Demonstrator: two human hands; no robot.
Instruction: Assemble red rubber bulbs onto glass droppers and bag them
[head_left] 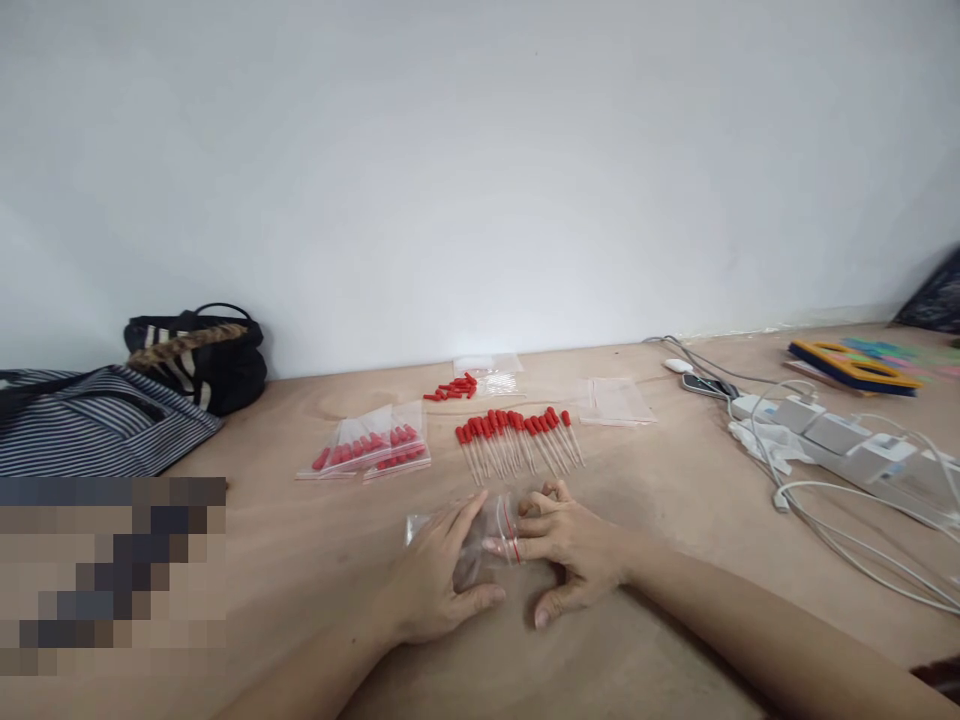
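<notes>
A clear zip bag (491, 525) with a red seal line lies on the table between my hands. My left hand (442, 570) rests over the bag's left part, its fingers stretched out and its thumb apart. From the right, my right hand (574, 545) reaches over the red-lined end, with the index finger extended onto or into the bag's mouth; I cannot tell which. Its thumb is spread and the other fingers are bent, gripping nothing visible. Just beyond my hands lies a row of droppers (517, 435) with red rubber bulbs and clear tubes.
Filled zip bags (367, 450) with red-bulbed contents lie left of the droppers. Loose red bulbs (454, 387) and a bag of clear tubes (499, 378) sit near the wall. Flat bags (616, 402), a power strip (847, 450) with cables, and a striped bag (97, 425) flank them.
</notes>
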